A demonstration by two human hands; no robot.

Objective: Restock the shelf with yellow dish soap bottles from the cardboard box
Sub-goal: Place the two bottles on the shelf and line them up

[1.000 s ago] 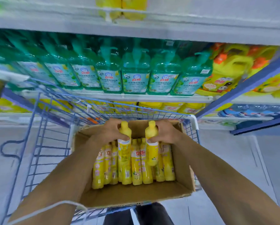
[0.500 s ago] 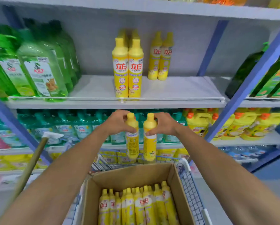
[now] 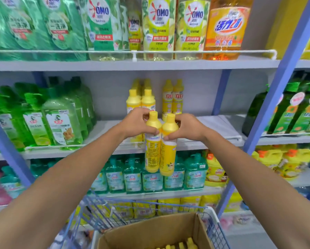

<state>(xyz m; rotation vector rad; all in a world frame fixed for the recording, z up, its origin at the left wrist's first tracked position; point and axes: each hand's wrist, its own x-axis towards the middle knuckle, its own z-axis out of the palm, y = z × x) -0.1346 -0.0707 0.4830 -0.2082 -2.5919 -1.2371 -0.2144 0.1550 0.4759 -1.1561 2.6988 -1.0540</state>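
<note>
1. Your left hand (image 3: 136,123) curls round the neck of the left bottle (image 3: 152,155) and your right hand (image 3: 188,126) round the right bottle (image 3: 167,157). In the head view both bottles hang upright and touch, likely so they can be shelved together.
2. Both bottles are in front of the shelf (image 3: 219,123) rail, at six o'clock from the standing yellow bottles (image 3: 172,99). Bare shelf lies at three o'clock.
3. At six o'clock, the cardboard box (image 3: 150,236) rides in the cart (image 3: 103,212) with more caps showing.

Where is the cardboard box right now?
The cardboard box sits at the bottom of the head view, right of centre, inside the blue wire cart.
</note>
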